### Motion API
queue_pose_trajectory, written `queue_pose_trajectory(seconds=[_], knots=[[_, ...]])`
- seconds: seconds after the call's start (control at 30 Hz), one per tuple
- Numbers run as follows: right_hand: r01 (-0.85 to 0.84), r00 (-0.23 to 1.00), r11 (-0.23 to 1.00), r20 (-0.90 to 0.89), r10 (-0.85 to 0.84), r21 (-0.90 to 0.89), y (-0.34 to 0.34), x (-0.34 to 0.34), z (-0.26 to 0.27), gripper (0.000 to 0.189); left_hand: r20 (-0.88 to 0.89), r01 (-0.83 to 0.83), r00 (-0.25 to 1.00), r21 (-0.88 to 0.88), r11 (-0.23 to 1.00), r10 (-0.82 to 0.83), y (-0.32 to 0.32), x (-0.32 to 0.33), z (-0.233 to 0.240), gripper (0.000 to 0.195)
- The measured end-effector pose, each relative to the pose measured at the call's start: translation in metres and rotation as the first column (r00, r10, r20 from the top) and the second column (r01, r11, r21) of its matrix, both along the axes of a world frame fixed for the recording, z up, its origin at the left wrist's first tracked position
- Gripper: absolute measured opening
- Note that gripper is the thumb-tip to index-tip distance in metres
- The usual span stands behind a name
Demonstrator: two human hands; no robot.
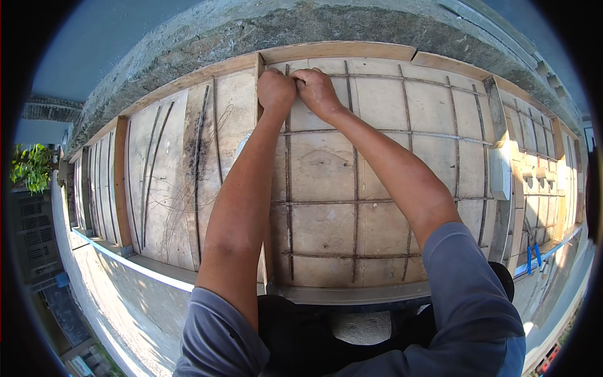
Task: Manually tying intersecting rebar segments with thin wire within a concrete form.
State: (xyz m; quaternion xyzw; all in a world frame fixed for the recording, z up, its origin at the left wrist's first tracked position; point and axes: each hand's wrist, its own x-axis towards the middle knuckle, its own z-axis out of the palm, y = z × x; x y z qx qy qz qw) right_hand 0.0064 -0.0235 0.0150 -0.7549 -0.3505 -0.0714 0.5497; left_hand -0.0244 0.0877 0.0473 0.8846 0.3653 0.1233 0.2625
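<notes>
My left hand (277, 90) is curled into a fist at the upper left corner of a rebar grid (355, 165), beside a wooden divider (260, 63). Almost against it, my right hand (319, 92) has its thumb and fingers drawn together over the top crossbar. The tip of the leftmost upright bar (287, 69) shows between the two hands. My fingers hide that bar crossing and anything pinched there. The grid of thin rusty steel bars lies in a shallow wooden form with a plywood base (322, 179).
To the left, loose bars (202, 141) and thin tie wire (181, 205) lie in another bay. A blue-handled tool (533, 258) rests at the right edge. A pale block (500, 174) sits by the right divider. A rough concrete ledge (330, 26) runs behind the form.
</notes>
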Motion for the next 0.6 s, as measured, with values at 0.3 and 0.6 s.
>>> queue_pose_trajectory(seconds=[0.3,0.6], knots=[[0.132,0.991,0.983,-0.002,-0.133,-0.126,-0.005,0.005,-0.009,0.017,0.141,-0.006,0.99,-0.042,0.999,0.012,-0.008,0.003,-0.005,0.021],[0.064,0.927,0.836,-0.278,-0.252,-0.546,0.015,0.015,0.026,0.024,0.29,-0.007,0.957,0.029,1.0,-0.002,-0.001,-0.006,-0.03,0.019]])
